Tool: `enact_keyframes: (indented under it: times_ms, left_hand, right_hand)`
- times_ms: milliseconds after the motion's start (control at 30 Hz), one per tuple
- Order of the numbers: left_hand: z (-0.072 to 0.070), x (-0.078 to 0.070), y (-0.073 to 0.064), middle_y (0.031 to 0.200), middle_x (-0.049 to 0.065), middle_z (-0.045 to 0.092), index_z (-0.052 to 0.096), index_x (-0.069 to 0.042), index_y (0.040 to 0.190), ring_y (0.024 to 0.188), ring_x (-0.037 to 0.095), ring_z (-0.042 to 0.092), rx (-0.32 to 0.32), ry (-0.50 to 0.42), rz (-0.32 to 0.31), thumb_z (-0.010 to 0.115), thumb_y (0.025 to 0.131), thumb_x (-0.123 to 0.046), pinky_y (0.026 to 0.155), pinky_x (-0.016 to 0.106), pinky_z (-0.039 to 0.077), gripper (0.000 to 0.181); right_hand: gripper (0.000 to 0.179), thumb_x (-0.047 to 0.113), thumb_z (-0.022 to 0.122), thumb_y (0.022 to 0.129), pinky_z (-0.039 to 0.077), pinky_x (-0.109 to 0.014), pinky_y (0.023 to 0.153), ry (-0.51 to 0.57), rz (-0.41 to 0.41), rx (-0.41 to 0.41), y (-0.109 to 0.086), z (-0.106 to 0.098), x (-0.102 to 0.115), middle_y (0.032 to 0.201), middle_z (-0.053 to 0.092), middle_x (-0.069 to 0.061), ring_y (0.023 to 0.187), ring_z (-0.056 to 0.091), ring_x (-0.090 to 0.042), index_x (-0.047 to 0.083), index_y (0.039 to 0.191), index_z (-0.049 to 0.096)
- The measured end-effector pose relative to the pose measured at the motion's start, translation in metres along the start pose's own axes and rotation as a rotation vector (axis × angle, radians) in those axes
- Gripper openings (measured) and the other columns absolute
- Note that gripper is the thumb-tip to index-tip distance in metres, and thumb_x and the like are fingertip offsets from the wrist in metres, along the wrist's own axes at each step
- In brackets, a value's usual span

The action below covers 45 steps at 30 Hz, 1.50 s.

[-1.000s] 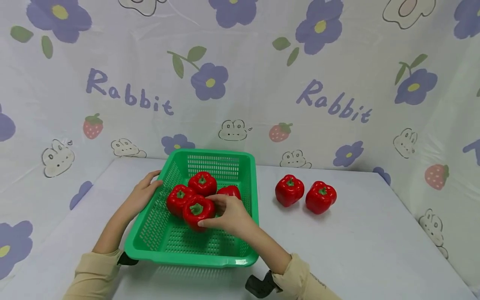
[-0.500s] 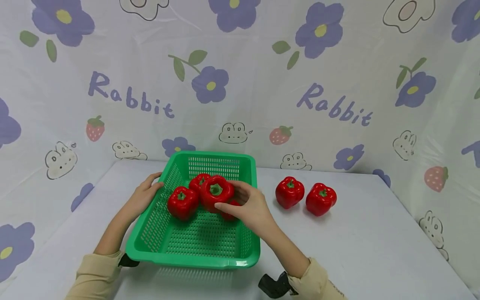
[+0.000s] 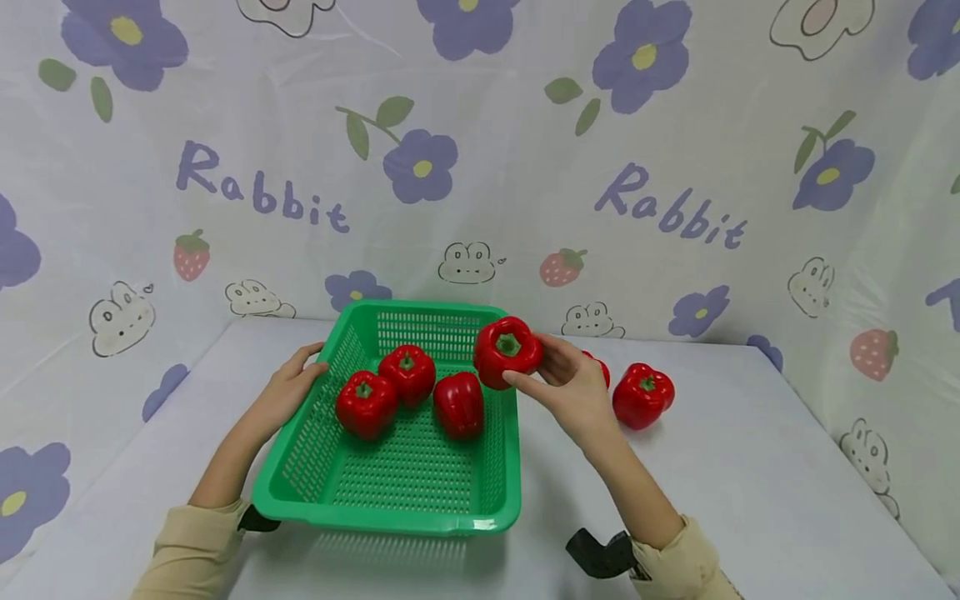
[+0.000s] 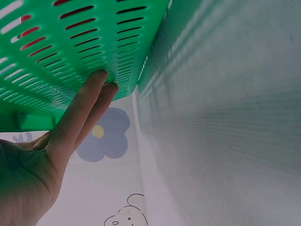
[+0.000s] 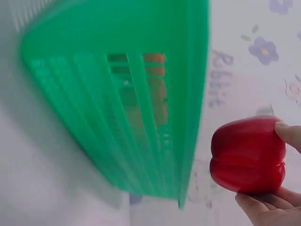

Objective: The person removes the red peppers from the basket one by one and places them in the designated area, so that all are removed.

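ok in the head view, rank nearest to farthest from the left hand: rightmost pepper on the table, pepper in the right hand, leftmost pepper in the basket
1. Leftmost pepper, in the left side of the basket
2. Held pepper, in the right hand, seen over the basket's far right corner
3. Rightmost pepper, on the table

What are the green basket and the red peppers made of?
The basket looks like molded plastic, smooth and slightly shiny, with neat slots through its thin walls. The peppers have glossy red skin with bright highlights; they might be plastic or foam fakes, but real peppers shine too, so it's unclear.
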State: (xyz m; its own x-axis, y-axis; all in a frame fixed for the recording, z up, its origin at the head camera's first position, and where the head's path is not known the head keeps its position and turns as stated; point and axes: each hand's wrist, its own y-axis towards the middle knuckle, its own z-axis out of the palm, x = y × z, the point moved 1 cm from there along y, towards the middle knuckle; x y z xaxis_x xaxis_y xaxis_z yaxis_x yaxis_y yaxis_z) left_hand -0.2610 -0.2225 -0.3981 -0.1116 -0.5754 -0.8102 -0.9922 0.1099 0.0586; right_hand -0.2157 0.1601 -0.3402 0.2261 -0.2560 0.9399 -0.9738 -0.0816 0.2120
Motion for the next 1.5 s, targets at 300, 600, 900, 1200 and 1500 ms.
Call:
enact_keyframes:
  times_ms: [300, 600, 900, 1200, 1500]
  left_hand:
    - [-0.003, 0.000, -0.002, 0.144, 0.028, 0.044, 0.024, -0.006, 0.154, 0.116, 0.037, 0.056, -0.003, 0.021, 0.001, 0.035, 0.105, -0.036, 0.089, 0.044, 0.049, 0.058]
    - [-0.003, 0.000, -0.001, 0.138, 0.029, 0.049, 0.025, -0.006, 0.154, 0.108, 0.033, 0.060, -0.002, 0.019, -0.003, 0.035, 0.105, -0.035, 0.083, 0.037, 0.050, 0.058]
    - [-0.002, 0.001, -0.001, 0.138, 0.029, 0.048, 0.025, -0.006, 0.154, 0.106, 0.032, 0.061, -0.007, 0.012, -0.002, 0.035, 0.105, -0.036, 0.080, 0.034, 0.050, 0.058]
    - [-0.001, 0.002, 0.000, 0.140, 0.029, 0.048, 0.027, -0.006, 0.153, 0.114, 0.037, 0.058, -0.013, 0.034, 0.004, 0.035, 0.105, -0.036, 0.091, 0.045, 0.048, 0.057]
    - [0.000, 0.000, 0.001, 0.139, 0.030, 0.048, 0.026, -0.005, 0.153, 0.113, 0.037, 0.058, -0.009, 0.029, 0.009, 0.035, 0.105, -0.034, 0.091, 0.046, 0.048, 0.057]
  right_hand:
    - [0.077, 0.035, 0.075, 0.086, 0.042, -0.032, 0.105, -0.042, 0.135, -0.119, 0.000, -0.055, -0.009, 0.150, 0.048, -0.008, 0.138, 0.047, -0.023, 0.014, 0.150, 0.039]
    - [0.081, 0.040, 0.070, 0.088, 0.038, -0.040, 0.110, -0.093, 0.230, -0.296, -0.004, -0.101, -0.030, 0.156, 0.039, -0.009, 0.143, 0.039, -0.028, 0.017, 0.155, 0.029]
    - [0.083, 0.045, 0.069, 0.087, 0.037, -0.035, 0.110, -0.069, 0.310, -0.415, -0.007, -0.139, -0.050, 0.158, 0.034, -0.006, 0.144, 0.037, -0.026, 0.020, 0.155, 0.028]
    - [0.081, 0.042, 0.068, 0.088, 0.037, -0.032, 0.108, -0.050, 0.355, -0.520, -0.011, -0.164, -0.078, 0.158, 0.034, -0.007, 0.144, 0.037, -0.026, 0.021, 0.155, 0.029]
    - [0.086, 0.040, 0.067, 0.089, 0.033, -0.040, 0.113, -0.036, 0.434, -0.543, -0.018, -0.172, -0.115, 0.160, 0.027, -0.012, 0.146, 0.031, -0.031, 0.013, 0.157, 0.021]
